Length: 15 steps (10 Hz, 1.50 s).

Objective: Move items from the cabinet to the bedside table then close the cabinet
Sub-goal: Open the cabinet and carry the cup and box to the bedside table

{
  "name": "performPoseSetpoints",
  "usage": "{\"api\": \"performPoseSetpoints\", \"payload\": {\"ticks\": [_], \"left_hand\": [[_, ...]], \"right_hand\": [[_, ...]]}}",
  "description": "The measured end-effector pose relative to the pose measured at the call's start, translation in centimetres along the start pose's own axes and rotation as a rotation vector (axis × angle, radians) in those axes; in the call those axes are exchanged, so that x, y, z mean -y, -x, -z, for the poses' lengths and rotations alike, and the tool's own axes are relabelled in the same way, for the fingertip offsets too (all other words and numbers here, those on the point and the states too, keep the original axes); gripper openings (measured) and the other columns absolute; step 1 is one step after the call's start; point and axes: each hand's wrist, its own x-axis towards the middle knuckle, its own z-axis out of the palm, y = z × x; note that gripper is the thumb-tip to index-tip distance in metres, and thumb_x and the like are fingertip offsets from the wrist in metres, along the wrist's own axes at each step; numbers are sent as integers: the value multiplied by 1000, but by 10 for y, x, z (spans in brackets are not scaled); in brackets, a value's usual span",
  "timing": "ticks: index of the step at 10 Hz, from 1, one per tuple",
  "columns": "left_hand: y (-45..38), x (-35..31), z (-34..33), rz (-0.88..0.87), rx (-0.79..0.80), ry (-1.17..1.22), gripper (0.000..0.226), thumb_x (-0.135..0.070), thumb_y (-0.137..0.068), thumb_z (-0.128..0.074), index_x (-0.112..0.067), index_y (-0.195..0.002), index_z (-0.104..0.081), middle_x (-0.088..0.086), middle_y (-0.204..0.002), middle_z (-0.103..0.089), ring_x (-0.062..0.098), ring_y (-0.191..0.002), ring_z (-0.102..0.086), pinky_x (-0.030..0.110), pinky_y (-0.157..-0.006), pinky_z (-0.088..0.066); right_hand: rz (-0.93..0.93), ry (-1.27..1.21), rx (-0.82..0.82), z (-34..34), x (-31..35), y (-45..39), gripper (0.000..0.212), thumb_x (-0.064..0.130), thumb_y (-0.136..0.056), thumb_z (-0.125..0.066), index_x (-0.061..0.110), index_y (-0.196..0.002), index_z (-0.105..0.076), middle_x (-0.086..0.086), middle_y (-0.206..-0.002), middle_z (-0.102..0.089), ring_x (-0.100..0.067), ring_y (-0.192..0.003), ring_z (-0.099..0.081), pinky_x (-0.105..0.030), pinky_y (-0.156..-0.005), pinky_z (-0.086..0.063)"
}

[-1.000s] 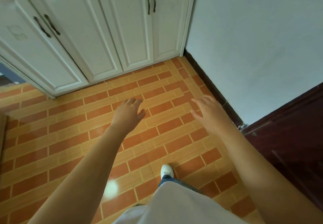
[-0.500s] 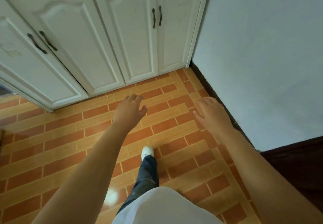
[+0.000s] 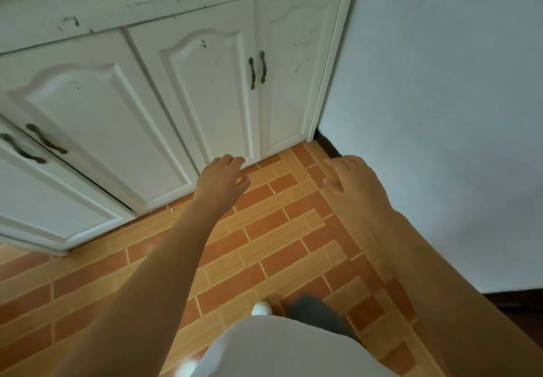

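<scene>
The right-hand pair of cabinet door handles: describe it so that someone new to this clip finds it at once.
Start at the white cabinet that fills the top left and follow its doors right, toward the pale wall. On the last two doors before the corner, two dark handles stand upright side by side at the seam. The other pair, far left, looks slanted and sits lower in the picture.
</scene>
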Motion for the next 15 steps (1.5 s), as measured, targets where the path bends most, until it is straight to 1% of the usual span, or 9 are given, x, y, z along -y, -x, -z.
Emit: {"api": "performPoseSetpoints", "payload": {"ticks": [3, 4, 6, 7, 9, 10, 12, 14, 15], "left_hand": [[-118, 27, 4, -5, -2, -22, 41, -30, -95, -43, -15, -133, -45, 6, -133, -52, 24, -122, -49, 36, -100, -41], [-167, 30, 3, 17, -9, -23, 41, -31, -96, -42, -15, -134, -45, 6, -135, -52, 23, -122, -49, 36, -100, -41], [-266, 29, 22, 16, -17, -54, 42, -31, -95, -43, -15, -134, -44, 6, -135, -51, 23, -121, -49, 35, -100, -41], [-305, 30, 29, 27, -47, -61, 42, -31, -95, -43, -15, -134, -44, 6, -135, -51, 23, -121, -49, 35, -101, -41], [-349, 38, 32, 63, -41, -52, 43, -32, -95, -42, -16, -135, -44, 5, -135, -51, 22, -122, -48, 35, -102, -40], [-367, 40, 34, 48, -33, -54, 43, -32, -96, -42, -15, -135, -43, 5, -135, -51, 22, -122, -48, 35, -102, -40], [-399, 45, 51, -5, -83, -49, 42, -30, -95, -44, -13, -133, -45, 7, -132, -53, 23, -119, -50, 34, -99, -41], [-431, 48, 81, -69, -171, -29, 42, -29, -95, -45, -13, -133, -46, 7, -133, -53, 24, -122, -48, 35, -99, -39], [-449, 50, 105, -88, -232, -26, 42, -29, -95, -45, -13, -133, -46, 6, -134, -52, 23, -122, -47, 35, -99, -40]], "right_hand": [[-18, -17, 0, -4, -13, -126, 43, 31, -95, -43, 13, -133, -43, -7, -135, -51, -24, -130, -38, -37, -107, -31], [3, -32, 6, -11, -25, -176, 42, 31, -95, -42, 15, -133, -44, -6, -135, -51, -24, -131, -38, -39, -109, -32], [27, -27, 3, 1, -44, -276, 42, 28, -94, -45, 14, -134, -43, -6, -135, -51, -22, -131, -37, -36, -107, -31], [58, -35, 24, 7, -49, -318, 43, 26, -95, -44, 13, -136, -40, -7, -136, -50, -23, -132, -35, -36, -107, -31], [99, -42, 27, 13, -49, -372, 44, 29, -95, -43, 15, -137, -39, -5, -139, -48, -21, -133, -36, -34, -108, -31], [103, -42, 21, 14, -48, -391, 44, 29, -95, -43, 15, -137, -39, -5, -139, -48, -22, -133, -36, -34, -109, -31], [102, -77, -14, 18, -39, -416, 45, 28, -96, -42, 14, -138, -38, -5, -140, -47, -21, -133, -36, -34, -110, -30], [137, -94, -125, 40, -26, -447, 47, 26, -95, -44, 10, -138, -37, -8, -139, -47, -23, -132, -37, -34, -109, -31], [161, -96, -209, 61, -17, -466, 47, 25, -95, -45, 10, -138, -37, -9, -138, -48, -23, -131, -38, -33, -107, -32]]}}
